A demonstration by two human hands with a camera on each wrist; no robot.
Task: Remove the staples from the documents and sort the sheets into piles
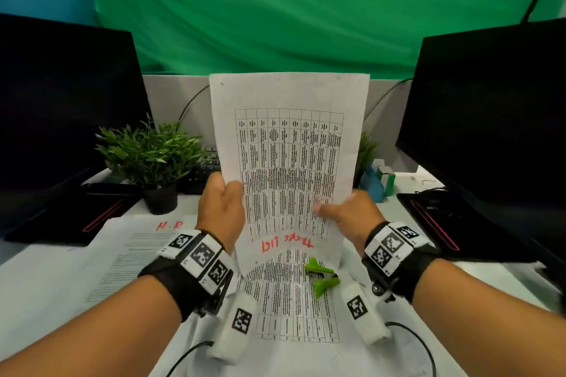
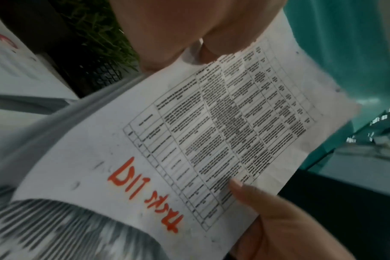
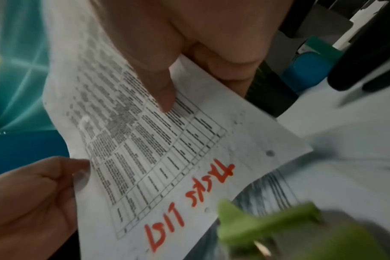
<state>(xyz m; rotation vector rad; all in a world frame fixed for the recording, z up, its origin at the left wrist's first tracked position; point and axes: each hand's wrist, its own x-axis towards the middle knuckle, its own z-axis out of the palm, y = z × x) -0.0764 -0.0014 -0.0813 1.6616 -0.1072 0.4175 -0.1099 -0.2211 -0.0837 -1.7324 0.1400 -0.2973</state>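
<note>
Head view: table-printed sheet point(image 1: 288, 144) with red lettering held upright above desk, left hand point(image 1: 220, 208) pinching left edge, right hand point(image 1: 346, 214) pinching right, thumbs on front. Likely already freed; second table sheet point(image 1: 291, 300) flat below, green staple remover point(image 1: 321, 277) resting on it. Advice: keep sheet taut, lay it squarely on matching pile, away from "H.R" sheet point(image 1: 137, 251).
</note>
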